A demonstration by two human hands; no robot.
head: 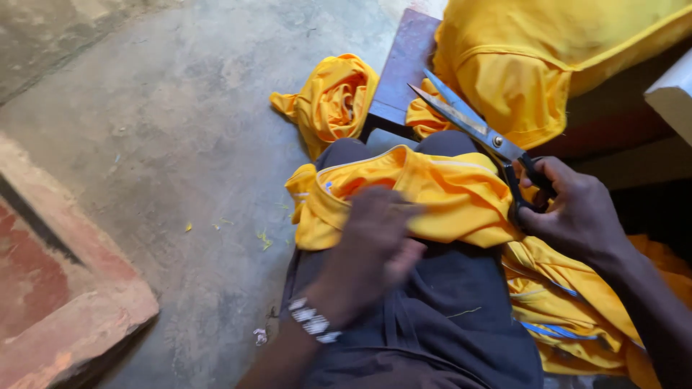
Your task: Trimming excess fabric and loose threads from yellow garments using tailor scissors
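A: Here, which hand grips what?
B: The right hand [577,212] is clenched through the black handles of the scissors [472,128], whose blades stand parted, pointing up-left above the lap.
A: And the left hand [375,245]?
B: Blurred; it lies on the yellow garment [447,194] draped across the dark-clothed thighs, grip indeterminate. A beaded bracelet [313,320] circles that wrist. A crumpled yellow cloth [331,101] rests on the concrete floor [180,130]
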